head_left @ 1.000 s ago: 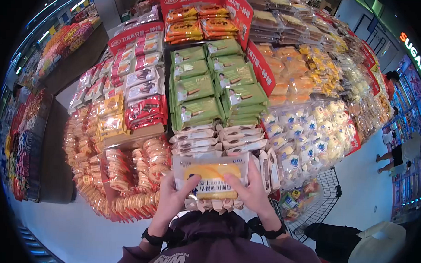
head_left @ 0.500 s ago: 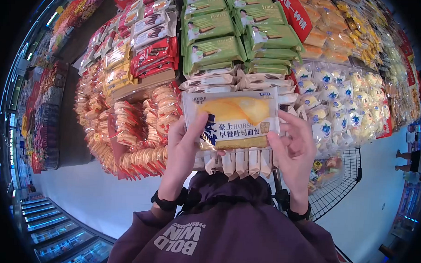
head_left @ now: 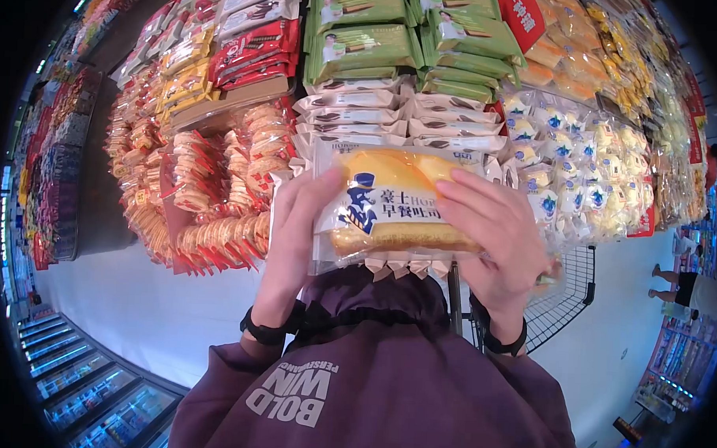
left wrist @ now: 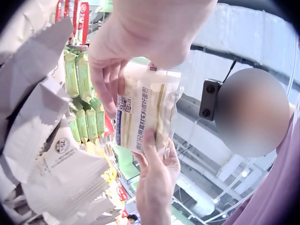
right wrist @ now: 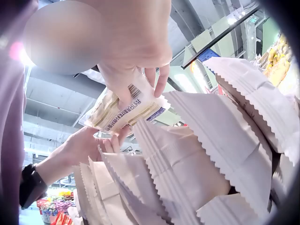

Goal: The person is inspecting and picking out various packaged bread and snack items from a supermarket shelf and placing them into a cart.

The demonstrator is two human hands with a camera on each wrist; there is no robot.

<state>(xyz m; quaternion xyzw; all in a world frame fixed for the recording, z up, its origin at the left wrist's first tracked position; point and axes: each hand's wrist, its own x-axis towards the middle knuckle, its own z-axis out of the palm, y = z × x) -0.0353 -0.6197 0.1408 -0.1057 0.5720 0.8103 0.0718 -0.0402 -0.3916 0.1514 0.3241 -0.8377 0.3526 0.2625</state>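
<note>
A clear, printed pack of toast bread [head_left: 399,186] is held up in front of the chest, its front panel facing the head camera. My left hand [head_left: 297,218] grips its left end, with the thumb along the front edge. My right hand [head_left: 500,233] holds the right part, fingers spread over the front and hiding some of the printing. In the left wrist view, the right thumb [left wrist: 150,140] presses on the pack's printed underside [left wrist: 145,110]. The right wrist view shows the same underside [right wrist: 124,110], with the right hand [right wrist: 133,65] above it.
White serrated-edge packets [head_left: 350,117] stand close behind and below the pack. Green packets [head_left: 369,47] lie farther back, round biscuits in clear wrap [head_left: 194,171] to the left, and small clear-wrapped items [head_left: 585,169] to the right. A wire cart [head_left: 565,302] stands at the right.
The right hand went from the pack's right edge to lie across its front. The pack has come nearer the head camera and tilted. The displays shifted upward in the head view.
</note>
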